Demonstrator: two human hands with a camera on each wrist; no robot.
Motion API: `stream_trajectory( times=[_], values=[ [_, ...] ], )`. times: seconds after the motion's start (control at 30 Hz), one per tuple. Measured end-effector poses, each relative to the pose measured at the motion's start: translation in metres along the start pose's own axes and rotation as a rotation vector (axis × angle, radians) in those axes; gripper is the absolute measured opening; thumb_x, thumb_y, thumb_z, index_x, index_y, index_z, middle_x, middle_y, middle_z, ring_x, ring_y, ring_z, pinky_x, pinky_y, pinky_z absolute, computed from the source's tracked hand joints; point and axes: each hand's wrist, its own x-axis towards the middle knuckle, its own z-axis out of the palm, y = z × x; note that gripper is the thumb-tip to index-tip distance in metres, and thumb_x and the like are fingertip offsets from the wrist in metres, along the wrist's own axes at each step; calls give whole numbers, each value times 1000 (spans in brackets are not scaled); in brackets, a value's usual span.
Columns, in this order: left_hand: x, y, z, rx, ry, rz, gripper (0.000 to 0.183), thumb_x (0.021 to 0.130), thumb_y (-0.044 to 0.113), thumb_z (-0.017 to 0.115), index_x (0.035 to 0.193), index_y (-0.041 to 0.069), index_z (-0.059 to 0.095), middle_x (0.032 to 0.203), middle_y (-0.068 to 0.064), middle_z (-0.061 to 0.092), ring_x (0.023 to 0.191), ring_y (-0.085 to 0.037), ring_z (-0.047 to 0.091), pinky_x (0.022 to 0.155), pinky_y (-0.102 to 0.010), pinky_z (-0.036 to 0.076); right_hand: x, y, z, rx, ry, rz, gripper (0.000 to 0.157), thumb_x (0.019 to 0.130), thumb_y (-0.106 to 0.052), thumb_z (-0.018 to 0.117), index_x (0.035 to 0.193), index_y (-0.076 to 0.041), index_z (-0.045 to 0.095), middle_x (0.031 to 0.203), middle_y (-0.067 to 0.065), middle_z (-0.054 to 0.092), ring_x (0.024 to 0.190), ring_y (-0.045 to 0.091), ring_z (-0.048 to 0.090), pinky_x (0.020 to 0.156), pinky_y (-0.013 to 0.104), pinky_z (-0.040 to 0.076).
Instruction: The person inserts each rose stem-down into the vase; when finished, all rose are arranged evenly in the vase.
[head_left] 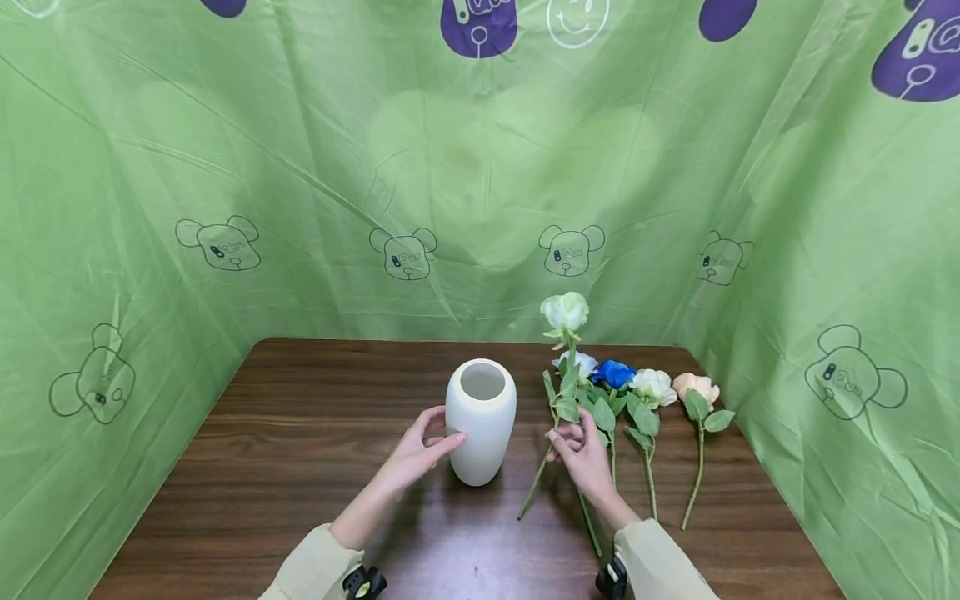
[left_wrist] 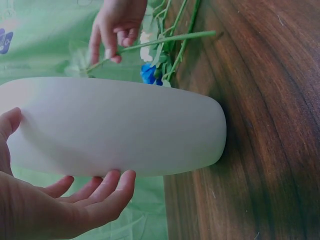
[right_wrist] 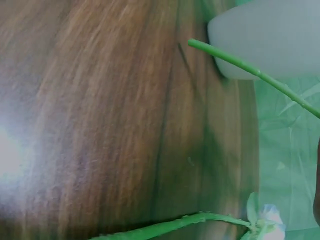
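Observation:
A white vase (head_left: 481, 437) stands upright on the table, its round mouth facing up. My left hand (head_left: 415, 454) holds it from the left, thumb toward the front and fingers along the side, as the left wrist view also shows. To the right of the vase, my right hand (head_left: 585, 462) pinches the stem of a pale green-white artificial rose (head_left: 565, 311). That rose is raised and tilted, bloom up and away. Its cut stem end (right_wrist: 200, 46) points down toward the front left, apart from the vase. In the right wrist view the right hand is mostly out of frame.
Right of the vase lie several other artificial flowers: a pale white one (head_left: 581, 364), a blue one (head_left: 613, 373), a cream one (head_left: 654, 387) and a peach one (head_left: 697, 388). Green cloth (head_left: 480, 183) hangs behind and beside the brown wooden table (head_left: 300, 433).

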Motion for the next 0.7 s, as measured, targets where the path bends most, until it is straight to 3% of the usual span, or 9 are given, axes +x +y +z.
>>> stream_trajectory(
  times=[0.13,0.17,0.27,0.37,0.4,0.47,0.63,0.7],
  values=[
    [-1,1,1,0,6,0,62,77,30,68,128,11,38,122,-13,46,103,-30,49,64,-33,40,4,-9,-1,50,46,-137,48,82,10,54,122,0,30,78,22,59,47,24,57,47,33,47],
    [-1,1,1,0,8,0,62,77,30,68,128,11,38,121,-13,46,103,-30,50,64,-33,40,7,2,-4,97,38,-185,47,83,9,54,122,-2,31,79,20,60,48,23,57,48,31,47],
    [-1,2,1,3,10,3,62,77,30,68,128,11,39,121,-12,47,102,-29,50,64,-33,40,12,-10,-4,168,57,-259,39,83,8,53,115,-7,35,77,13,62,48,19,58,47,27,47],
    [-1,2,1,10,8,2,62,77,31,68,128,10,38,121,-13,47,102,-29,50,64,-33,40,17,-19,-6,248,67,-304,33,84,5,54,111,-1,35,78,21,61,48,22,58,47,29,47],
    [-1,2,0,11,6,2,62,78,31,67,128,10,38,121,-13,46,103,-29,50,64,-33,40,16,-42,-1,277,80,-306,30,84,5,54,107,0,37,77,22,60,48,23,57,47,30,47],
    [0,3,0,12,3,0,62,78,30,67,128,9,37,122,-14,46,103,-29,50,64,-33,40,25,-16,-12,323,86,-322,31,84,4,54,109,3,36,80,27,59,49,27,57,48,34,47],
    [0,3,0,-2,3,-6,62,80,27,66,130,8,36,123,-15,44,104,-30,49,64,-34,40,56,79,-43,475,133,-333,37,86,9,48,117,-3,31,91,29,58,53,34,57,50,39,47],
    [0,4,0,-4,2,-8,62,80,25,66,130,8,35,124,-16,44,105,-32,48,64,-34,40,55,51,-35,589,181,-294,36,85,11,48,115,3,30,88,29,58,52,34,57,50,37,47]
  ],
)
